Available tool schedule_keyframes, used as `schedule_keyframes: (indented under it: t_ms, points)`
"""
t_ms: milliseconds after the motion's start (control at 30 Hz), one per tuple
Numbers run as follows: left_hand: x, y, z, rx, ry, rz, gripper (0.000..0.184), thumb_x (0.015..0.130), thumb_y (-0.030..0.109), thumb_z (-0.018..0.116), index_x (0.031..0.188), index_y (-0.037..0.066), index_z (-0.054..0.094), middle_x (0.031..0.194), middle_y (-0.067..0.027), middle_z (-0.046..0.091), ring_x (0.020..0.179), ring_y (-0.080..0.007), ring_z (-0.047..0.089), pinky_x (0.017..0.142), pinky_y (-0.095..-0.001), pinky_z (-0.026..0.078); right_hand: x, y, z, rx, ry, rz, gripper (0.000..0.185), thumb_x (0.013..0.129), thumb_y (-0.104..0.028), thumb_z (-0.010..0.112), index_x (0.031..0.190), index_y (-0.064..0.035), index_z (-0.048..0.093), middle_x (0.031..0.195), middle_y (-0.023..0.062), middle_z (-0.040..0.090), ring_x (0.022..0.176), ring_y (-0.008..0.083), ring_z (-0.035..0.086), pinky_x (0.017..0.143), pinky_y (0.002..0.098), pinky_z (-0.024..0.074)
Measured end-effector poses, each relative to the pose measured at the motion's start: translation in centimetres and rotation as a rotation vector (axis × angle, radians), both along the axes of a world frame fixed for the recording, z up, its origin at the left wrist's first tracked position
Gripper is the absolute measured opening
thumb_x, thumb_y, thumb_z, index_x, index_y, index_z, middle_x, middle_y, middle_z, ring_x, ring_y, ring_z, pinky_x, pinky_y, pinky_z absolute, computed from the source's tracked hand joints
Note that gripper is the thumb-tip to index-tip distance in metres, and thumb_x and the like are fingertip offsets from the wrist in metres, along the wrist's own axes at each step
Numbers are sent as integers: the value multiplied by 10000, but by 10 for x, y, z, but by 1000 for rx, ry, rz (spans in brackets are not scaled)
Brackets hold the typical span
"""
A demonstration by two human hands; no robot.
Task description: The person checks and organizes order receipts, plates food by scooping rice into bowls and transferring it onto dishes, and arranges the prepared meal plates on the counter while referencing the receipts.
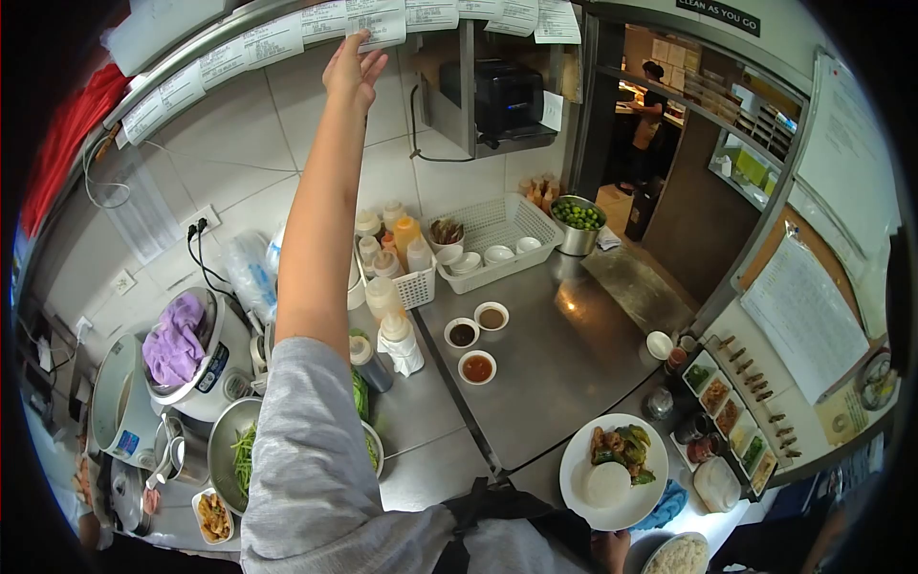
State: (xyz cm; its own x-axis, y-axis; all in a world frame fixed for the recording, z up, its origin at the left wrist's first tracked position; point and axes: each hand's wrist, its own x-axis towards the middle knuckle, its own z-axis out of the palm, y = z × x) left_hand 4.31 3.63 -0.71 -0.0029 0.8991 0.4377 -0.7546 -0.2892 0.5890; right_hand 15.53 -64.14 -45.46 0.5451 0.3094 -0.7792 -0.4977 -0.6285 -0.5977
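Note:
My left hand (356,75) is raised high on the outstretched left arm, its fingertips at the lower left edge of a printed order ticket (377,21) in the row along the rail. Thumb and index finger appear to pinch the paper, while the other fingers stand apart. Low on the right, my right hand (610,549) is at the near rim of a white plate (579,490), mostly hidden under it and seemingly gripping it. On that plate lie a mound of white rice (607,485) and a stir-fry of meat and vegetables (622,450).
Three sauce bowls (477,366) stand mid-counter. Behind are squeeze bottles (406,231), a white basket (502,273) and a pot of green fruit (578,214). A rice cooker (215,383) and green-bean bowl (229,450) are left; a garnish tray (732,411) is right. Another person (647,124) stands beyond the doorway.

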Motion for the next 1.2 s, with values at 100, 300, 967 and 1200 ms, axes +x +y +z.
schedule_keyframes:
  t_ms: [100,300,967,1200]
  points:
    - [4,29,-3,133,29,-60,512,755,125,726,1180,7,466,974,-148,555,912,-287,573,786,-422,534,5,-4,-57,227,-189,-285,267,827,-184,604,982,29,648,844,161,685,721,190,666,656,309,513]
    - [-2,-8,-64,109,72,-32,531,783,324,596,1186,49,386,1219,-240,373,1069,-345,485,913,-513,434,13,-54,-160,311,-475,-235,417,889,-335,542,1112,18,563,908,146,655,798,250,643,699,360,498]
    - [48,-423,-518,-333,1096,-1344,369,915,206,402,1216,-1,352,942,-210,613,669,-287,661,601,-383,580,17,-8,-18,-16,-344,-45,354,911,-341,537,1081,-34,584,803,130,673,692,199,662,612,292,523]
    - [35,-398,-514,-471,1095,-1179,327,891,174,439,1136,-38,397,823,-200,626,628,-286,654,567,-370,582,74,-27,-9,-597,-1465,-32,360,691,-108,694,1038,-39,627,990,169,580,852,322,599,753,409,495]
